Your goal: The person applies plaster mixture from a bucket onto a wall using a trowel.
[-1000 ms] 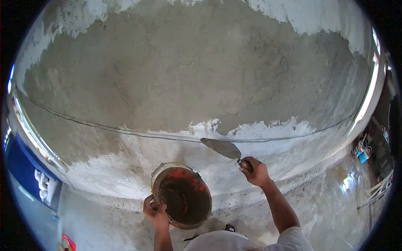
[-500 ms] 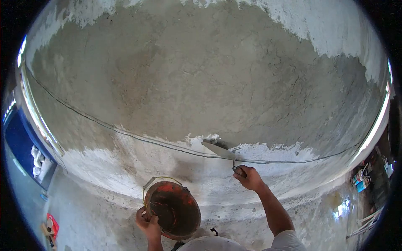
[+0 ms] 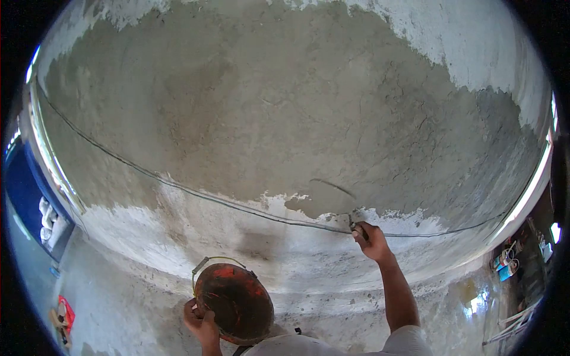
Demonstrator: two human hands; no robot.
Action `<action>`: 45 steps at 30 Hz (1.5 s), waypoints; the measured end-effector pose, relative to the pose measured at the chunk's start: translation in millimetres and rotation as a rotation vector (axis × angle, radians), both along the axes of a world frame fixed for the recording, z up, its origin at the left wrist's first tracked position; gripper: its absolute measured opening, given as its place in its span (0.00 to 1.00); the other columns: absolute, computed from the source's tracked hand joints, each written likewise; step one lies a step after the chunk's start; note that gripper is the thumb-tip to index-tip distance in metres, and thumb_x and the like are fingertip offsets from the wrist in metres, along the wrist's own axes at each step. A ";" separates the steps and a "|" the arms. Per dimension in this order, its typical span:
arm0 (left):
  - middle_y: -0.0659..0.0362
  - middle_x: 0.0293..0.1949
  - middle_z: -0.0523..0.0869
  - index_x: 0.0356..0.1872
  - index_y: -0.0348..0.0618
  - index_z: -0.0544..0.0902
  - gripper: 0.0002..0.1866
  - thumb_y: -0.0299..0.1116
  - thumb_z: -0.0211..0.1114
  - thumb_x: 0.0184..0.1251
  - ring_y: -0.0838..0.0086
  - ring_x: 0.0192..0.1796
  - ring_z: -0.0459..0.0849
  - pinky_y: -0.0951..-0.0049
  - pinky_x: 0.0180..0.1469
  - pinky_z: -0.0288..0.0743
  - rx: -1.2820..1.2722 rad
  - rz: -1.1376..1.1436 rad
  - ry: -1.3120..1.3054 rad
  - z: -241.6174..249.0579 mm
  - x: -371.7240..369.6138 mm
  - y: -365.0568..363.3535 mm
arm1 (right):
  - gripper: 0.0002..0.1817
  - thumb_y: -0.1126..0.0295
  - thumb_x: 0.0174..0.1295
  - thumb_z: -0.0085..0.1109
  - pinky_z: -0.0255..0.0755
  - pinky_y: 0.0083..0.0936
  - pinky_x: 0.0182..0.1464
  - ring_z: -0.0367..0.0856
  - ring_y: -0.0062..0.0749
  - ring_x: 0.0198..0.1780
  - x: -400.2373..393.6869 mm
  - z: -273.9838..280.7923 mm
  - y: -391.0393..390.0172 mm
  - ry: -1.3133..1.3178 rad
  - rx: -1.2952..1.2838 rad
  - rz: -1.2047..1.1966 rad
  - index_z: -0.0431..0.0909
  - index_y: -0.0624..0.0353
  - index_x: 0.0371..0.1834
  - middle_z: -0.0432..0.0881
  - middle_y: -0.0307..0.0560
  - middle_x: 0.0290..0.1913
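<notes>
My left hand (image 3: 202,326) grips the rim of a round bucket (image 3: 260,291), its fingers closed. The bucket tilts toward me; its inside is dark with orange-red smears, and a wire bail handle stands over its far side. My right hand (image 3: 373,242) is closed around the handle of a trowel (image 3: 336,187). The trowel's blade shows nearly edge-on, as a thin dark line against the grey plaster (image 3: 285,107) on the wall. Near the right hand, the lower plaster edge is ragged over whitish wall (image 3: 285,243).
Thin cables (image 3: 208,199) run across the wall, passing right by the right hand. A blue doorway (image 3: 27,202) with white bundles is at far left. On the floor lie a red item (image 3: 67,314) at left and pale pipes (image 3: 513,323) at right, near small blue-labelled cans (image 3: 506,270).
The right hand and trowel have moved right and slightly down in view; the blade has turned nearly edge-on. A smooth plaster patch now covers the former dark gap. The bucket sits slightly lower left.
</notes>
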State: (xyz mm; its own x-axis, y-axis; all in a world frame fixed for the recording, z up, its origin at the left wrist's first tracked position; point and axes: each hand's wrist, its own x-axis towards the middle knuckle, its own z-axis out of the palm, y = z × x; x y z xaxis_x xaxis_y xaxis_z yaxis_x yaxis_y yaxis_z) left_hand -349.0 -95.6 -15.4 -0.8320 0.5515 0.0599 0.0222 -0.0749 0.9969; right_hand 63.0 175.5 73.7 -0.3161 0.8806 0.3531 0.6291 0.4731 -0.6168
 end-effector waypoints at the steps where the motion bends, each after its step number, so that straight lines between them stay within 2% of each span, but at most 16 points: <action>1: 0.56 0.30 0.85 0.48 0.28 0.76 0.25 0.15 0.57 0.41 0.78 0.27 0.82 0.81 0.30 0.71 0.026 0.011 -0.010 0.0 0.8 1.0 | 0.14 0.64 0.68 0.65 0.76 0.36 0.34 0.83 0.52 0.29 -0.5 -0.9 -1.0 -0.008 0.002 0.001 0.81 0.63 0.49 0.84 0.58 0.31; 4: 0.56 0.29 0.85 0.48 0.27 0.76 0.25 0.16 0.57 0.40 0.77 0.26 0.81 0.80 0.30 0.71 0.084 0.012 0.006 -8.1 -2.6 3.1 | 0.16 0.64 0.67 0.65 0.76 0.39 0.34 0.83 0.56 0.30 -7.4 -15.4 -7.1 -0.014 0.037 0.089 0.79 0.63 0.50 0.84 0.59 0.30; 5: 0.56 0.29 0.85 0.48 0.27 0.76 0.25 0.16 0.57 0.40 0.77 0.26 0.81 0.80 0.30 0.71 0.088 0.007 0.005 -11.4 -4.6 2.5 | 0.09 0.69 0.69 0.62 0.68 0.29 0.29 0.70 0.27 0.24 -14.6 -37.2 1.3 0.033 0.139 0.162 0.77 0.64 0.43 0.76 0.46 0.23; 8: 0.55 0.28 0.85 0.48 0.27 0.76 0.26 0.17 0.58 0.39 0.77 0.26 0.81 0.79 0.30 0.72 -0.007 0.000 0.088 -13.5 -11.7 3.1 | 0.09 0.68 0.69 0.63 0.70 0.32 0.30 0.71 0.32 0.24 -34.9 -35.1 1.4 -0.126 0.202 0.151 0.78 0.63 0.43 0.76 0.49 0.24; 10: 0.57 0.27 0.84 0.48 0.27 0.76 0.26 0.18 0.58 0.38 0.78 0.25 0.80 0.79 0.30 0.71 -0.028 -0.030 -0.006 -5.5 -9.3 -0.5 | 0.16 0.58 0.67 0.65 0.77 0.48 0.39 0.83 0.66 0.39 -39.8 -38.0 8.6 -0.138 -0.010 0.064 0.80 0.60 0.46 0.85 0.62 0.35; 11: 0.57 0.27 0.84 0.48 0.27 0.76 0.26 0.18 0.58 0.38 0.78 0.25 0.80 0.79 0.30 0.71 -0.023 -0.027 -0.010 -1.4 -7.7 -1.7 | 0.16 0.58 0.67 0.65 0.77 0.48 0.39 0.83 0.66 0.39 -37.5 -41.0 14.6 -0.141 -0.005 0.067 0.80 0.60 0.46 0.85 0.62 0.35; 14: 0.54 0.31 0.86 0.49 0.28 0.76 0.26 0.20 0.59 0.39 0.73 0.30 0.83 0.74 0.36 0.76 -0.003 -0.025 0.003 8.0 -3.5 -5.4 | 0.16 0.57 0.69 0.64 0.77 0.44 0.37 0.84 0.58 0.34 -14.5 -62.7 26.4 -0.031 0.036 0.087 0.79 0.61 0.44 0.83 0.58 0.31; 19: 0.52 0.34 0.86 0.51 0.32 0.74 0.29 0.20 0.59 0.39 0.71 0.30 0.85 0.73 0.36 0.77 -0.012 0.015 -0.038 -17.1 -16.4 -19.1 | 0.17 0.57 0.74 0.59 0.67 0.22 0.29 0.71 0.19 0.25 22.6 -124.6 5.2 0.413 -0.207 0.006 0.78 0.62 0.42 0.77 0.39 0.24; 23: 0.53 0.33 0.86 0.50 0.32 0.75 0.28 0.20 0.59 0.39 0.72 0.30 0.84 0.73 0.36 0.77 0.145 -0.017 -0.052 -20.5 -19.3 -23.5 | 0.18 0.55 0.73 0.60 0.64 0.19 0.27 0.69 0.15 0.25 7.6 -128.2 -17.2 0.506 -0.175 0.056 0.77 0.63 0.42 0.77 0.36 0.24; 25: 0.55 0.31 0.85 0.50 0.32 0.76 0.27 0.20 0.60 0.40 0.74 0.29 0.83 0.74 0.35 0.76 -0.005 0.001 0.050 -12.9 -21.2 -24.6 | 0.18 0.54 0.71 0.62 0.70 0.26 0.27 0.78 0.28 0.24 -16.0 -107.4 -14.0 0.269 -0.040 0.082 0.78 0.61 0.42 0.81 0.41 0.25; 26: 0.55 0.31 0.85 0.50 0.32 0.76 0.27 0.20 0.60 0.40 0.74 0.29 0.83 0.74 0.35 0.76 -0.011 -0.004 0.053 -10.0 -21.8 -25.0 | 0.17 0.54 0.70 0.62 0.76 0.39 0.31 0.85 0.51 0.29 -25.8 -95.7 -7.3 -0.003 0.032 0.006 0.80 0.58 0.45 0.86 0.51 0.29; 29: 0.56 0.30 0.85 0.49 0.32 0.77 0.25 0.19 0.60 0.42 0.75 0.28 0.81 0.75 0.35 0.75 -0.155 0.007 0.075 -4.5 -23.7 -23.6 | 0.18 0.52 0.68 0.62 0.79 0.51 0.39 0.85 0.64 0.38 -48.7 -67.1 9.0 -0.256 0.092 -0.106 0.82 0.55 0.47 0.87 0.58 0.34; 32: 0.57 0.29 0.84 0.49 0.32 0.77 0.25 0.19 0.60 0.42 0.76 0.27 0.80 0.75 0.34 0.74 -0.062 0.008 0.158 -3.2 -27.6 -22.7 | 0.19 0.49 0.66 0.63 0.79 0.53 0.44 0.86 0.60 0.41 -29.7 -30.1 18.8 -0.295 0.062 -0.085 0.83 0.51 0.50 0.88 0.55 0.35; 35: 0.58 0.28 0.83 0.49 0.32 0.77 0.25 0.19 0.60 0.43 0.76 0.26 0.78 0.74 0.32 0.73 -0.096 0.024 0.065 -0.3 -28.8 -25.4 | 0.11 0.61 0.68 0.63 0.74 0.38 0.32 0.82 0.52 0.28 18.9 -8.9 29.0 -0.013 0.132 -0.068 0.81 0.56 0.45 0.82 0.57 0.28; 40: 0.55 0.32 0.82 0.50 0.32 0.77 0.26 0.19 0.60 0.41 0.76 0.29 0.79 0.76 0.34 0.73 -0.109 0.037 -0.034 -0.6 -27.3 -24.7 | 0.11 0.63 0.68 0.62 0.72 0.31 0.31 0.77 0.38 0.25 20.7 18.5 -4.4 0.145 0.075 0.035 0.77 0.59 0.38 0.77 0.52 0.24; 45: 0.58 0.30 0.81 0.50 0.32 0.78 0.24 0.19 0.60 0.44 0.77 0.26 0.77 0.78 0.32 0.70 -0.113 0.010 0.041 -3.9 -24.8 -23.9 | 0.17 0.53 0.67 0.63 0.78 0.49 0.41 0.85 0.62 0.40 -32.4 -12.8 -5.4 -0.348 0.010 -0.049 0.82 0.56 0.45 0.87 0.59 0.35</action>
